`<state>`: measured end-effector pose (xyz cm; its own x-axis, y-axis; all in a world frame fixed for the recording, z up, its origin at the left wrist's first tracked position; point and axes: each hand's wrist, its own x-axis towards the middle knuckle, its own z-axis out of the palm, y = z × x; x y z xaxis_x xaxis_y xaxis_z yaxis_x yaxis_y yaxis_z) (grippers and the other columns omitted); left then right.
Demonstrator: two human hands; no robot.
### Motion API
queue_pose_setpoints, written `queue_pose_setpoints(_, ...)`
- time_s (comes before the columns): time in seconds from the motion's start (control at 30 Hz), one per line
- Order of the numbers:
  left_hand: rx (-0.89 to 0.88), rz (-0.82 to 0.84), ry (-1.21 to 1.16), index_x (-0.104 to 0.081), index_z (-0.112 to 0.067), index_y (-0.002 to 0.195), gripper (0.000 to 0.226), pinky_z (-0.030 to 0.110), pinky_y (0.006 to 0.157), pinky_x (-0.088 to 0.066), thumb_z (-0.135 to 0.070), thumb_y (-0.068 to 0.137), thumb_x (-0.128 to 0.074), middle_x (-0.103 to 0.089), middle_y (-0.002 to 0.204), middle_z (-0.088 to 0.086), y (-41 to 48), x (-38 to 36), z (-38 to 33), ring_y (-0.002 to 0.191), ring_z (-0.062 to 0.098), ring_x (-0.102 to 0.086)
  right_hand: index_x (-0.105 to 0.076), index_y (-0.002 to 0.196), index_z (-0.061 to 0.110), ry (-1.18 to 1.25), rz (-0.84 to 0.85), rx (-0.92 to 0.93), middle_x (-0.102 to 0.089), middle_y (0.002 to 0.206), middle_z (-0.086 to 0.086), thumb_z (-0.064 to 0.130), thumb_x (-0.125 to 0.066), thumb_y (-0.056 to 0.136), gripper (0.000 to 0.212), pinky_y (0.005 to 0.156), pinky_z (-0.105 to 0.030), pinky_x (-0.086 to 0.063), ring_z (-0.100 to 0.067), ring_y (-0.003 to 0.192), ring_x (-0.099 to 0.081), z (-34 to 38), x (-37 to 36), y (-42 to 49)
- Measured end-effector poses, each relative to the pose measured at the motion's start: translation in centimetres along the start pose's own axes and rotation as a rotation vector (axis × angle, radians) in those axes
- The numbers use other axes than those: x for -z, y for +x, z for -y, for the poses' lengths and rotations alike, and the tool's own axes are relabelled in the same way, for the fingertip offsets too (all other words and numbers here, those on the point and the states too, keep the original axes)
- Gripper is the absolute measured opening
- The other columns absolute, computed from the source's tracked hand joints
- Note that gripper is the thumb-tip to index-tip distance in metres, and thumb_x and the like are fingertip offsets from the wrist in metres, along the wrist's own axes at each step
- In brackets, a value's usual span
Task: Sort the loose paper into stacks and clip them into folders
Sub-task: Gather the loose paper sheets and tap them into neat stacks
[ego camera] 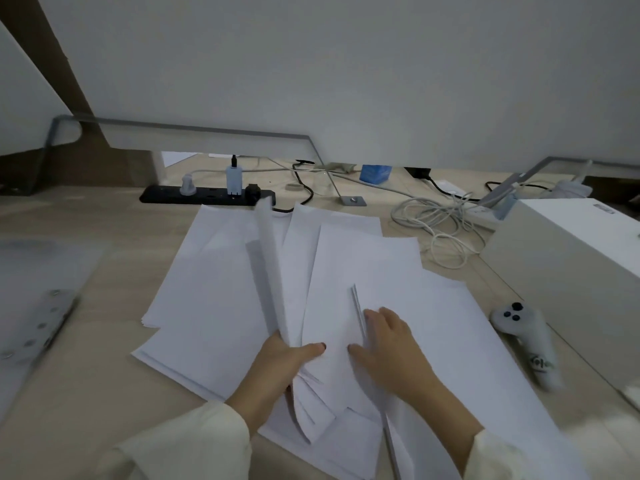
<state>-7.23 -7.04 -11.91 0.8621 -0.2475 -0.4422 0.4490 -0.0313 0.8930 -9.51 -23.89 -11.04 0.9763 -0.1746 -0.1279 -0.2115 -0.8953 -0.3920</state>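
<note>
Several loose white paper sheets [214, 271] lie fanned and overlapping across the middle of the wooden desk [97, 393]. My left hand [280, 362] grips a bunch of sheets [332, 271] at their near edge, thumb on top, and one sheet of it stands curled upward. My right hand [388, 337] lies on the sheets just to the right, fingers spread, with thin sheet edges [358, 310] sticking up beside its fingertips. At the far left lies a translucent folder [38, 268] with a metal clip bar [38, 327].
A black power strip [207, 195] with plugs sits behind the paper, and tangled white cables [440, 223] lie at the back right. A large white box [568, 258] stands at the right, with a white handheld controller [526, 337] in front of it. A partition wall rises behind.
</note>
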Motion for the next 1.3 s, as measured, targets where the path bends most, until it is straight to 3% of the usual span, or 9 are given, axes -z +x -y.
queue_pose_setpoints(0.23, -0.187, -0.191, 0.140, -0.046, -0.018, 0.107, 0.036, 0.038, 0.090, -0.049, -0.007, 0.080, -0.066, -0.057, 0.089, -0.004, -0.1, -2.1, 0.2, 0.095, 0.027, -0.059, -0.033, 0.137, 0.013, -0.016, -0.160, 0.055, -0.041, 0.135, -0.008, 0.025, -0.044, 0.089, 0.051, 0.103, -0.027, -0.031, -0.024, 0.123, -0.040, -0.6, -1.3, -0.5)
queue_pose_setpoints(0.47, -0.274, -0.269, 0.120, -0.048, -0.011, 0.105, 0.030, 0.023, 0.057, -0.042, -0.003, 0.082, -0.065, -0.057, 0.084, 0.002, -1.8, 1.6, -3.4, 0.071, 0.015, -0.055, -0.040, 0.129, 0.012, -0.030, -0.187, 0.047, -0.046, 0.126, -0.008, 0.022, -0.045, 0.087, 0.043, 0.095, -0.028, -0.036, -0.024, 0.114, -0.046, -1.1, -0.2, -0.3)
queue_pose_setpoints(0.67, -0.183, -0.318, -0.048, -0.055, -0.002, 0.120, 0.041, 0.044, 0.085, -0.052, -0.005, 0.081, -0.066, -0.066, 0.109, 0.018, -4.5, 8.5, -2.8, 0.096, 0.035, -0.064, -0.045, 0.122, 0.012, -0.052, -0.207, 0.033, -0.050, 0.118, -0.007, 0.024, -0.046, 0.086, 0.039, 0.095, -0.030, -0.037, -0.024, 0.110, -0.046, -1.5, -0.8, 0.4)
queue_pose_setpoints(0.9, -0.057, -0.348, -0.072, -0.056, 0.000, 0.119, 0.038, 0.038, 0.080, -0.047, -0.003, 0.081, -0.065, -0.066, 0.107, 0.018, -6.4, 15.2, 0.0, 0.093, 0.033, -0.061, -0.049, 0.107, 0.010, -0.076, -0.201, 0.007, -0.051, 0.106, -0.008, 0.018, -0.046, 0.084, 0.024, 0.083, -0.031, -0.038, -0.028, 0.100, -0.048, -0.9, -0.9, 0.4)
queue_pose_setpoints(1.0, -0.024, -0.336, -0.109, -0.056, 0.001, 0.113, 0.031, 0.036, 0.068, -0.046, 0.000, 0.083, -0.062, -0.070, 0.078, 0.009, -6.1, 16.4, 0.6, 0.079, 0.026, -0.060, -0.049, 0.121, 0.009, 0.087, -0.163, -0.002, -0.048, 0.126, -0.012, 0.015, -0.045, 0.091, 0.031, 0.089, -0.032, -0.038, -0.029, 0.113, -0.047, 0.4, -0.8, 0.1)
queue_pose_setpoints(1.13, -0.086, -0.403, -0.216, -0.052, 0.005, 0.121, 0.047, 0.028, 0.051, -0.055, -0.009, 0.080, -0.068, -0.065, 0.065, 0.003, -5.2, 17.0, 0.1, 0.060, 0.021, -0.061, -0.038, 0.138, 0.014, 0.672, 0.074, -0.137, -0.040, 0.141, -0.003, 0.019, -0.049, 0.093, 0.047, 0.105, -0.030, -0.032, -0.022, 0.131, -0.041, 3.1, -0.5, -0.4)
queue_pose_setpoints(1.2, -0.134, -0.318, -0.205, -0.059, 0.003, 0.108, 0.061, 0.021, 0.044, -0.054, -0.019, 0.057, -0.085, -0.072, 0.075, 0.011, -5.2, 17.3, 0.2, 0.057, 0.014, -0.068, -0.052, 0.113, 0.020, 0.908, 0.135, -0.255, -0.051, 0.117, -0.001, 0.016, -0.054, 0.088, 0.026, 0.100, -0.033, -0.038, -0.022, 0.110, -0.053, 3.3, -0.9, 0.0)
queue_pose_setpoints(1.23, -0.147, -0.277, -0.189, -0.061, -0.003, 0.109, 0.056, 0.024, 0.050, -0.056, -0.015, 0.059, -0.082, -0.072, 0.091, 0.014, -5.2, 17.5, 0.4, 0.068, 0.016, -0.070, -0.051, 0.090, 0.024, 0.994, 0.129, -0.295, -0.051, 0.097, -0.001, 0.013, -0.056, 0.085, 0.012, 0.091, -0.032, -0.040, -0.021, 0.090, -0.054, 3.4, -0.8, 0.1)
queue_pose_setpoints(1.3, -0.176, -0.229, -0.173, -0.058, -0.010, 0.117, 0.043, 0.035, 0.071, -0.056, 0.003, 0.077, -0.064, -0.067, 0.110, 0.013, -5.3, 17.7, 0.6, 0.091, 0.025, -0.066, -0.041, 0.073, 0.019, 1.143, 0.111, -0.324, -0.042, 0.077, -0.008, 0.006, -0.055, 0.083, 0.021, 0.074, -0.032, -0.042, -0.023, 0.070, -0.045, 3.2, -1.0, 0.7)
